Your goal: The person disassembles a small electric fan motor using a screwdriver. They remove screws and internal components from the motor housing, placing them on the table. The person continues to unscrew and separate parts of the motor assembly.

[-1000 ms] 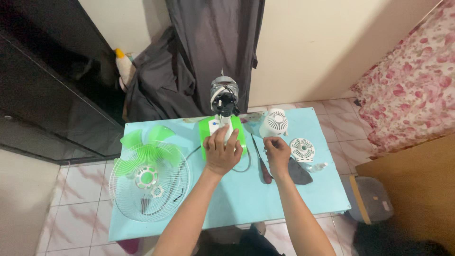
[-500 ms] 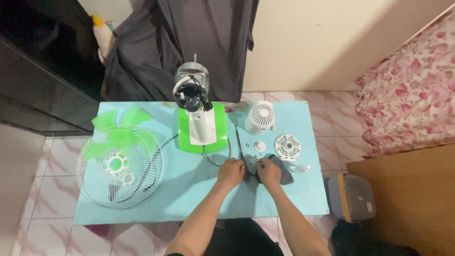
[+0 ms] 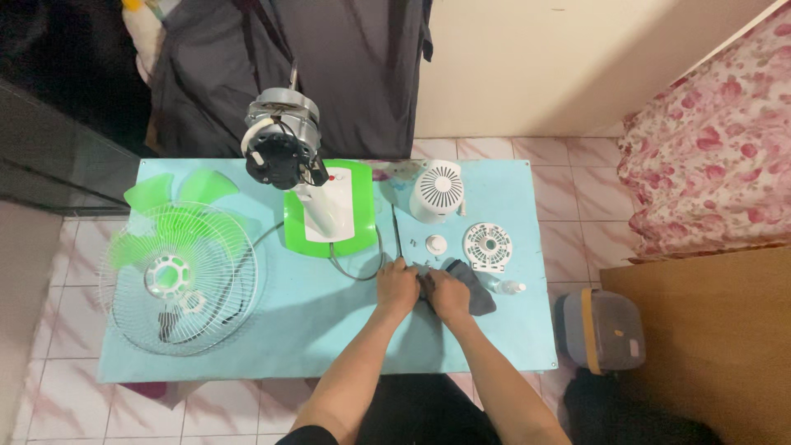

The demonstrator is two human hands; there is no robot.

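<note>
Both hands, the left hand [image 3: 398, 287] and the right hand [image 3: 449, 295], are closed on one dark grey cloth [image 3: 476, 290] lying near the middle right of the light blue worktop [image 3: 329, 338]. Far of them stand one green-and-white fan base [image 3: 331, 216] and one white round motor cover [image 3: 437, 191]. One white wire grille [image 3: 177, 280] with one green blade [image 3: 177, 206] lies left, and one grey lidded plastic box [image 3: 606, 331] sits on the floor to the right.

Matt dark grey cloth [image 3: 471, 290] under bare hands; glossy green-and-white plastic fan base [image 3: 331, 216], bare metal motor [image 3: 280, 142], white wire grille [image 3: 177, 278], smooth pale-blue tabletop [image 3: 288, 330].
</note>
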